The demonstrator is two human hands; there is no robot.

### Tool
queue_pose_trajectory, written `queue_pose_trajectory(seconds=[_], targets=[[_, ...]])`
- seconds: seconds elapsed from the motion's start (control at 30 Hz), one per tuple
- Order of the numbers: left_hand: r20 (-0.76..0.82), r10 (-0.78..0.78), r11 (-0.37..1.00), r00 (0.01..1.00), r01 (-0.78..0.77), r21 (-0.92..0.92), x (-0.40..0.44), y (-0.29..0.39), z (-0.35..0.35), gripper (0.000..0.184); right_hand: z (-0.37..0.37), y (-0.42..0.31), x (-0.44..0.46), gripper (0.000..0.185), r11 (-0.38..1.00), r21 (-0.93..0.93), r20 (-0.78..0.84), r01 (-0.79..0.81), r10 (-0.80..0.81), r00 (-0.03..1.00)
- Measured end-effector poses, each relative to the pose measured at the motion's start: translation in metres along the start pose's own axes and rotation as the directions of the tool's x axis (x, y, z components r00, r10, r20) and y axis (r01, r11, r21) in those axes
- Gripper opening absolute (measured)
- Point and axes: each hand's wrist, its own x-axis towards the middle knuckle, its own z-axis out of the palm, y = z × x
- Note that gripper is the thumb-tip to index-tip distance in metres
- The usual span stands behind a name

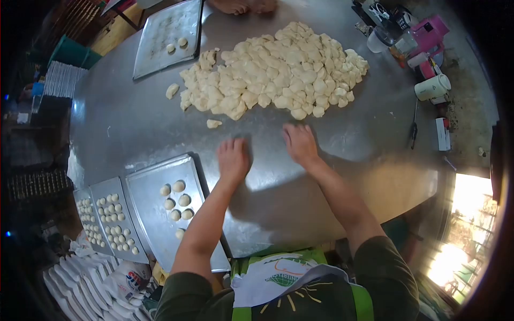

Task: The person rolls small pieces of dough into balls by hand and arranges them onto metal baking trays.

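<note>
A wide heap of cut dough pieces [278, 69] lies across the far middle of the metal table [267, 208]. My left hand [233, 158] rests palm down on the tabletop, just below a small loose dough piece [214, 123]. Its fingers are curled, and whatever may be under them is hidden. My right hand [300, 142] is curled over the table close to the heap's near edge, its palm side also hidden. Left of my left forearm is a tray [147, 198] with several round dough balls [184, 200].
Another tray [160, 37] with two balls stands at the far left, near another person's hands [241, 6]. Filled trays [115, 214] sit at the near left. Along the right edge are a pink container [428, 35], a white cup [432, 87] and a dark-handled tool [414, 134].
</note>
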Motion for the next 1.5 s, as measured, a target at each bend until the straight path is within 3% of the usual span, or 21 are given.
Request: queue_pose_trajectory(seconds=[0.1,0.17,0.33,0.37,0.43,0.47,0.53,0.67,0.73,0.8,0.83,0.9,0.93,1.0,1.1,1.17,1.23,1.37,1.43,1.47,1.5], targets=[[-0.108,-0.061,0.995,0.992,0.053,-0.079,0.026,0.023,0.013,0.017,0.022,-0.014,0.033,0.012,0.993,0.1,-0.086,-0.062,0.07,0.994],[0.138,-0.046,0.995,0.989,0.058,-0.086,0.012,0.029,0.014,0.018,0.015,-0.021,0.016,0.013,0.996,0.083,-0.062,-0.037,0.042,0.997],[0.097,-0.002,0.973,0.995,0.024,-0.229,-0.081,0.021,-0.012,0.02,0.0,-0.05,-0.059,0.017,0.996,-0.022,0.006,-0.084,0.084,0.996],[0.085,-0.029,0.943,0.996,0.056,-0.329,-0.097,0.027,-0.021,0.02,-0.006,-0.06,-0.075,0.017,0.996,-0.029,0.015,-0.08,0.081,0.997],[0.043,-0.062,0.859,0.997,0.076,-0.507,-0.109,0.028,-0.035,0.02,-0.012,-0.074,-0.099,0.019,0.945,0.097,0.099,-0.313,0.303,0.948],[0.03,-0.053,0.859,0.998,0.061,-0.508,-0.113,0.025,-0.042,0.02,-0.017,-0.075,-0.111,0.019,0.947,0.095,0.083,-0.306,0.299,0.951],[0.068,-0.008,0.943,0.998,0.03,-0.331,-0.129,0.016,-0.044,0.022,-0.024,-0.068,-0.136,0.022,0.993,-0.053,-0.039,-0.106,0.104,0.994],[0.049,0.079,0.989,0.996,-0.072,-0.129,-0.099,-0.011,-0.027,0.022,-0.021,-0.034,-0.131,0.019,0.954,-0.263,0.113,-0.147,0.182,0.977],[0.034,0.053,0.987,0.998,-0.047,-0.152,-0.067,-0.001,-0.013,0.021,-0.014,-0.037,-0.086,0.013,0.974,-0.189,-0.09,-0.124,0.109,0.99],[-0.016,-0.019,0.983,1.0,0.016,-0.184,-0.041,0.014,-0.002,0.02,-0.004,-0.044,-0.052,0.013,0.987,0.008,-0.158,-0.161,0.16,0.974],[-0.007,-0.012,0.983,1.0,0.01,-0.184,-0.045,0.02,0.0,0.02,0.001,-0.051,-0.054,0.013,0.985,0.009,-0.158,-0.173,0.172,0.972],[0.022,0.079,0.978,0.997,-0.074,-0.195,-0.063,0.03,-0.003,0.018,0.002,-0.06,-0.061,0.013,0.982,-0.104,0.097,-0.158,0.169,0.981],[0.031,0.123,0.973,0.992,-0.114,-0.202,-0.07,0.033,-0.003,0.017,-0.002,-0.053,-0.074,0.013,0.981,-0.106,0.091,-0.16,0.17,0.981],[-0.035,0.224,0.958,0.974,-0.227,-0.175,-0.09,0.013,-0.013,0.017,-0.011,-0.035,-0.109,0.017,0.978,0.067,0.016,0.195,-0.197,0.98],[0.064,0.088,0.996,0.994,-0.086,-0.027,-0.07,-0.024,-0.026,0.017,-0.021,0.004,-0.084,0.018,0.995,-0.051,0.028,0.091,-0.09,0.996],[0.0,0.087,0.996,0.996,-0.087,-0.008,-0.029,-0.022,-0.011,0.017,-0.018,0.007,-0.049,0.019,0.997,-0.076,-0.01,-0.01,0.01,1.0],[-0.037,-0.036,0.999,0.999,0.037,0.024,0.009,-0.009,0.005,0.015,-0.005,-0.011,-0.021,0.019,0.998,-0.039,-0.046,-0.059,0.057,0.997],[0.014,-0.102,0.995,0.995,0.102,-0.015,0.019,0.024,0.008,0.012,-0.002,-0.031,-0.008,0.02,0.988,-0.007,0.011,-0.153,0.153,0.988],[0.123,-0.051,0.985,0.991,0.07,-0.16,-0.015,0.026,-0.009,0.014,-0.019,-0.036,-0.04,0.022,0.964,0.062,0.274,-0.257,0.231,0.934],[0.129,-0.094,0.984,0.987,0.112,-0.14,-0.032,0.021,-0.013,0.014,-0.027,-0.039,-0.059,0.025,0.991,0.09,0.144,-0.102,0.089,0.986],[0.085,-0.047,0.954,0.995,0.07,-0.29,-0.051,0.012,-0.018,0.02,-0.031,-0.039,-0.075,0.03,0.992,0.115,0.009,0.057,-0.058,0.998]])
